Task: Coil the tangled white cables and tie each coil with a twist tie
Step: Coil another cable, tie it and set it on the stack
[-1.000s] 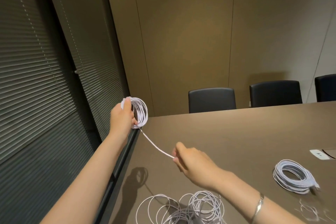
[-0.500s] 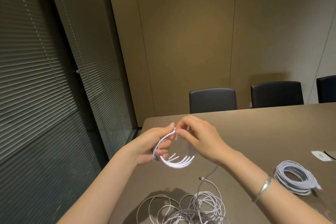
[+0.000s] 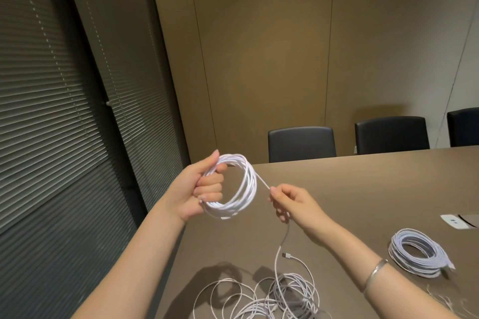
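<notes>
- A coil (image 3: 233, 186) of white cable is held upright in the air above the near-left corner of the tabletop (image 3: 363, 189), its loops stacked into a rough ring.
- The left hand (image 3: 199, 186) has its grip clenched round the coil's left side, fingers curled through the ring and thumb raised along the top.
- The right hand (image 3: 290, 202), just right of the coil, pinches the free strand (image 3: 263, 184) between thumb and fingertips; that strand runs taut from the ring's upper right edge to the pinch.
- Below the right hand the same cable hangs down to the tabletop, where a plug end (image 3: 286, 255) lies near a loose tangle (image 3: 272, 298) of white loops spread along the near edge.
- To the right a finished coil (image 3: 420, 256) lies flat on the tabletop, well apart from the hands; whether a tie binds it cannot be made out.
- Thin pale strands (image 3: 445, 300), possibly twist ties, lie at the near-right edge, too small to tell.
- By this showing, one cable appears coiled and set aside, a second is mostly wound but carries no tie yet, and the tangle on the tabletop remains to be sorted, coiled and tied.
- A silver bangle (image 3: 375, 272) circles the right wrist; a white plate (image 3: 457, 221) is set into the tabletop at far right.
- Dark chairs (image 3: 302, 144) line the far side; closed blinds (image 3: 64, 111) fill the left wall.
</notes>
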Demonstrator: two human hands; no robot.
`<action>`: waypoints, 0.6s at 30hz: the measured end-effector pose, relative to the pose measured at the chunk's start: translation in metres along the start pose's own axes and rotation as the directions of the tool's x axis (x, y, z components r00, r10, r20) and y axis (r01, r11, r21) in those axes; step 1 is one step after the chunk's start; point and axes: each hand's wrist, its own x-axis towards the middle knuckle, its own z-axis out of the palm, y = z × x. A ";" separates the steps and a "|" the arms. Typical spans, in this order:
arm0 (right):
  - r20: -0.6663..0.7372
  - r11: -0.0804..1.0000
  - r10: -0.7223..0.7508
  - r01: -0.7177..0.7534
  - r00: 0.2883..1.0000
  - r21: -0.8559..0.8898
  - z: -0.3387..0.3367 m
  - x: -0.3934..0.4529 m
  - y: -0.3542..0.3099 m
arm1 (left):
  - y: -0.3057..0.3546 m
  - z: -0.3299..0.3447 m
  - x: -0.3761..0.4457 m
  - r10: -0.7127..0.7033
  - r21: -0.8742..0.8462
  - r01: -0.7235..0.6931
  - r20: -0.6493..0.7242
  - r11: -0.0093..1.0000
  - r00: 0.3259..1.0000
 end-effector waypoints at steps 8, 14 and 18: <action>0.119 0.991 0.118 -0.124 0.986 0.042 0.007 -0.012 0.030 | 0.032 -0.006 -0.004 0.364 -0.202 -0.427 -0.285 0.881 0.887; 0.233 0.969 0.245 -0.242 0.941 -0.039 0.013 -0.028 0.050 | 0.047 -0.020 -0.013 0.430 -0.284 -0.550 -0.388 0.786 0.815; 0.258 0.969 0.232 -0.199 0.938 -0.145 0.022 -0.032 0.037 | 0.044 -0.025 -0.011 0.488 0.052 -0.530 -0.475 0.846 0.732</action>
